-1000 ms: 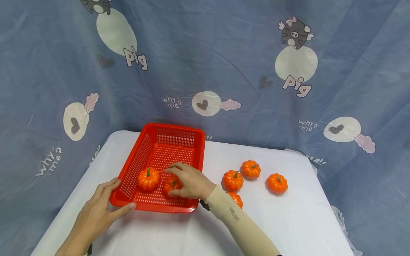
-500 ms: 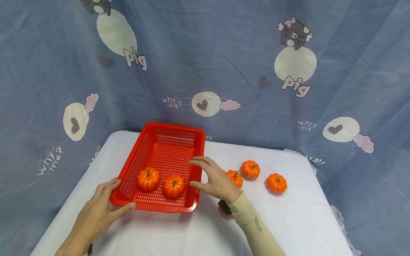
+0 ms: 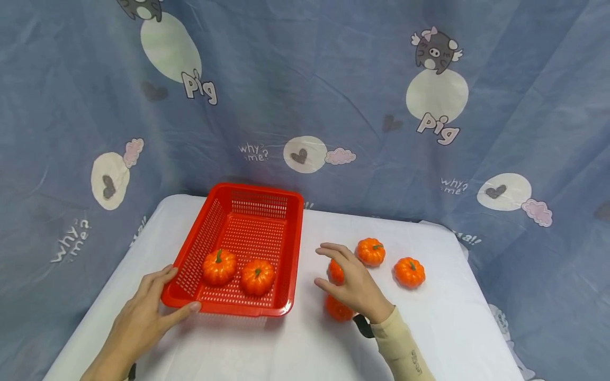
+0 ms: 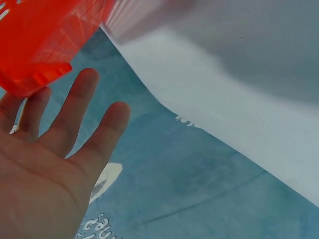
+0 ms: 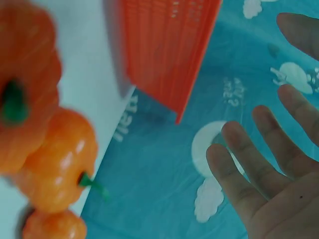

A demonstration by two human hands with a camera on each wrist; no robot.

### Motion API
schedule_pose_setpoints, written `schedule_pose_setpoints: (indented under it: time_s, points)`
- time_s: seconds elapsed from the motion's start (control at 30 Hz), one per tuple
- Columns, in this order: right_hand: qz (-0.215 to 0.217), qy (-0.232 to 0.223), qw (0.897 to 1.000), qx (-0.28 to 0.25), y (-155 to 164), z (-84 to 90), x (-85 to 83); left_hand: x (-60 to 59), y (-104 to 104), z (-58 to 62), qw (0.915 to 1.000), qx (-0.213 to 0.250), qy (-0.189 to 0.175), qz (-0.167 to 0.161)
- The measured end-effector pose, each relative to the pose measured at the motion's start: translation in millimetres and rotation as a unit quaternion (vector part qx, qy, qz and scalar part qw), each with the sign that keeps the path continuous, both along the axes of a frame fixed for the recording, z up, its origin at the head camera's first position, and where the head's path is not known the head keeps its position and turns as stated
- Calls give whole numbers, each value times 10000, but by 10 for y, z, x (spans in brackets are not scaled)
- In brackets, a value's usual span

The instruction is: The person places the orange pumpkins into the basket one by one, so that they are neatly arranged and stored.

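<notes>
White table (image 3: pixel 295 349), my left hand (image 3: pixel 143 317) pinching the red basket (image 3: pixel 248 233) at 7 o'clock, right hand (image 3: pixel 355 283) open, empty over a pumpkin (image 3: pixel 337 309).

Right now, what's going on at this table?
A person is working with small orange pumpkins and a red basket on a white table. Two pumpkins lie in the basket. The left hand grips its near corner, while the open right hand hovers over two of the four pumpkins outside.
</notes>
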State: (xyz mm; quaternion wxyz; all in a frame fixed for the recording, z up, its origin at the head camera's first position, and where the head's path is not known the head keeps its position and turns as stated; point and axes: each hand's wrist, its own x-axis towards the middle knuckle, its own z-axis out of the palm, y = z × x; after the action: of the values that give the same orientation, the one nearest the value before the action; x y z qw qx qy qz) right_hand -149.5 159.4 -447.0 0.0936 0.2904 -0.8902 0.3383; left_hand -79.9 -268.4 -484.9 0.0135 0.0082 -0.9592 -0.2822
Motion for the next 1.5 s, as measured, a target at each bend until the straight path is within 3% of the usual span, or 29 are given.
schedule_pose_setpoints:
  time_s: [0.17, 0.33, 0.67, 0.83, 1.1, 1.5]
  points:
    - [-292, -85, 9995, 21, 228, -21, 22, 2, -4, -3, 9999, 5, 110, -4]
    - [-538, 194, 9983, -68, 482, -49, 18, 9, -3, -6, 9996, 15, 271, -19]
    - [-1337, 311, 9903, -221, 949, -90, 26, 7, -3, -22, 9998, 8, 199, 13]
    - [-1590, 378, 9865, -50, 1134, -157, 50, 28, -5, -29, 9997, 25, 232, 9]
    - [-1939, 320, 9803, 190, 1428, -349, 113, 28, -1, -16, 9998, 44, 194, -11]
    - [-2390, -121, 9709, 13, 1704, -507, 63, 15, -12, -14, 9999, 59, 108, 25]
